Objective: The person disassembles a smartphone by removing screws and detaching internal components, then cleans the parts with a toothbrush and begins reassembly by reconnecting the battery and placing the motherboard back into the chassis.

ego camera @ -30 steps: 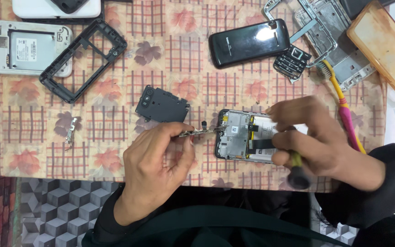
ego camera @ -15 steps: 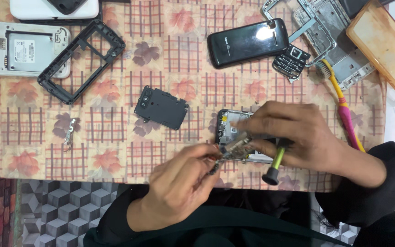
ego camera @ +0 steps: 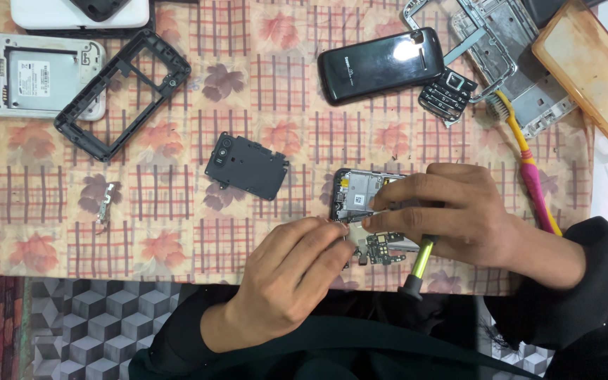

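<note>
Both hands work over the opened phone [ego camera: 364, 193]: left hand [ego camera: 293, 271] fingers pinch a small part, right hand [ego camera: 452, 211] fingers grip a screwdriver [ego camera: 416, 267], likely mid-disassembly, needing a steady lift.

Brightness: even, bright, soft indoor light across the tablecloth [ego camera: 177, 232].
Source: overhead, judging by the reflection.
Glare: white patch on the glossy black phone [ego camera: 380, 65] near the tabletop's far edge.
Shadows: short, faint, under the right hand [ego camera: 452, 211] and left hand [ego camera: 286, 278].
Focus: mostly sharp; fingertips slightly soft.
Dim zone: dark clothing below the near edge.
</note>
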